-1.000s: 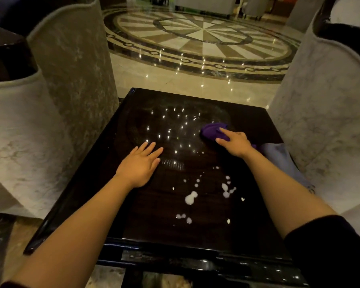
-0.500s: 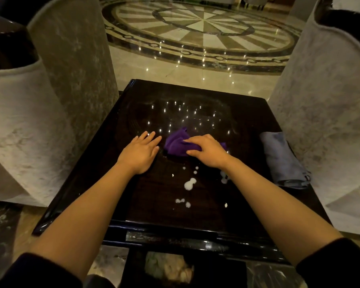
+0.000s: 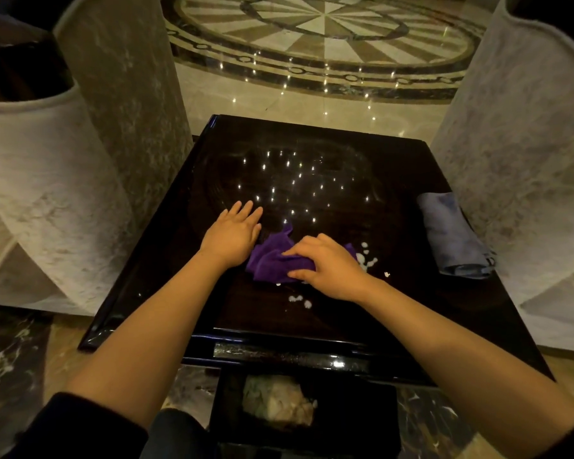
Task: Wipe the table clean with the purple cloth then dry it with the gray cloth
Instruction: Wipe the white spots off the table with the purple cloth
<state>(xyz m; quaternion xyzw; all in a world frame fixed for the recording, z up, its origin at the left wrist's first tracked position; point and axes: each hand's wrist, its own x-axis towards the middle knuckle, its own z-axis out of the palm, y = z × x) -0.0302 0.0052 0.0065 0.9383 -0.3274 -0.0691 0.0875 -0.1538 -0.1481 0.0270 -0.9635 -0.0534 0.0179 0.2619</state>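
Two hands worked the dark table [image 3: 166, 260]: right hand [image 3: 325, 266], fingers curled, pressed the bunched purple cloth [image 3: 269, 260]; left hand [image 3: 234, 235] braced flat, fingers together. White droplets [image 3: 367, 258] beside it needed firm, overlapping passes; gray cloth [image 3: 451, 236] waited folded at the right edge.

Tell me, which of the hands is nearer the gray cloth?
The right hand. It presses the purple cloth mid-table, with bare tabletop between it and the gray cloth at the table's right edge. The left hand lies flat farther left.

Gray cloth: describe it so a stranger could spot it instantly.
Find the dark glossy square table. At its right edge lies the folded gray cloth, untouched by either hand. Unlike the crumpled purple cloth under the right hand, it is pale, flat and folded.
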